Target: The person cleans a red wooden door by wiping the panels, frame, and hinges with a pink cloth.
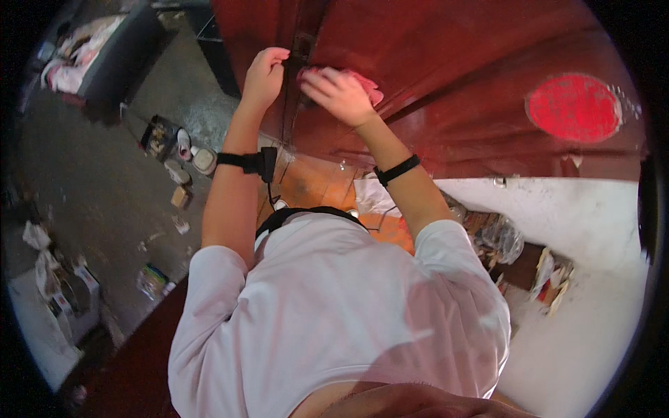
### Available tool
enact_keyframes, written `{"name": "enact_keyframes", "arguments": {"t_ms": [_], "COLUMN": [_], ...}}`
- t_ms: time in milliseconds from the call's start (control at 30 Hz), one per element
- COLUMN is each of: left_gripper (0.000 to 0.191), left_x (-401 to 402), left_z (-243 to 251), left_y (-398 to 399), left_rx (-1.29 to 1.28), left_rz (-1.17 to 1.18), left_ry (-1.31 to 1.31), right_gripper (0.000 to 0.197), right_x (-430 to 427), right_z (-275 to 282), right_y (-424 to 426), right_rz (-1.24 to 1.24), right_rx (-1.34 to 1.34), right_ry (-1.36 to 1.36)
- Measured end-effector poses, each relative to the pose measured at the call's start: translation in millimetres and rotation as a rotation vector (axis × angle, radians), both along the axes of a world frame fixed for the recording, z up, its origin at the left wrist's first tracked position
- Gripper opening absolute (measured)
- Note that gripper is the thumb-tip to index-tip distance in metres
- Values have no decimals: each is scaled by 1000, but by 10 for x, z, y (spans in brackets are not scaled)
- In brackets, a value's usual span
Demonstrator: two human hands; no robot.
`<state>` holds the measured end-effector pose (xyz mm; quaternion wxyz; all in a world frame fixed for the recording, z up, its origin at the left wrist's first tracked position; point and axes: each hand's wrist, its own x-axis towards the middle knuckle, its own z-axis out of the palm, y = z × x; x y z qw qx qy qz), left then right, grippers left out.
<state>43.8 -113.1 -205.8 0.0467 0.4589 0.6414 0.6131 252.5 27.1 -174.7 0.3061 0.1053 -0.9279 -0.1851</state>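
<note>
Under my right hand point(339, 96) is a pink cloth point(372, 90), held flat against a dark red glossy wooden panel point(439, 42). The fingers are spread over the cloth and slightly blurred. My left hand point(265, 76) is raised beside a dark vertical gap point(289, 99) in the red woodwork, level with a small dark metal fitting point(302, 46). Its fingers are bent towards the gap with the thumb a little apart, and nothing shows in it. Whether its fingertips touch the wood is hard to see. Black straps circle both forearms.
A bright red round decoration point(574, 107) is on the panel at right. Shoes point(183, 144) and a dark tray point(158, 138) lie on the grey floor at left, near a dark sofa point(125, 55). Plastic bags and clutter point(502, 240) stand by the white wall point(590, 230).
</note>
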Motion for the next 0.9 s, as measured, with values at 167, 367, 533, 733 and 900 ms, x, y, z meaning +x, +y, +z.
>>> {"name": "enact_keyframes", "arguments": {"t_ms": [167,367,533,733,900], "left_gripper": [36,31,26,30,29], "left_x": [-55,127,249,189,66], "left_z": [77,267,506,1427,1742], "left_y": [-118,81,233,-60,-99], "left_rx": [-71,-112,-90,-35,73], "left_rz": [-27,-60,43,-61,-47], "left_ry": [88,41,210,295,394], "right_gripper": [42,35,45,45,43], "right_x": [273,469,343,702,741], "right_z": [1103,2713,1238,774,2571], "right_y": [76,74,307,192,365], "right_rz": [-40,-242,-190,-155,-72], "right_rx": [32,-89,-32,-8,47], "right_ry": [47,643,542,181,676]}}
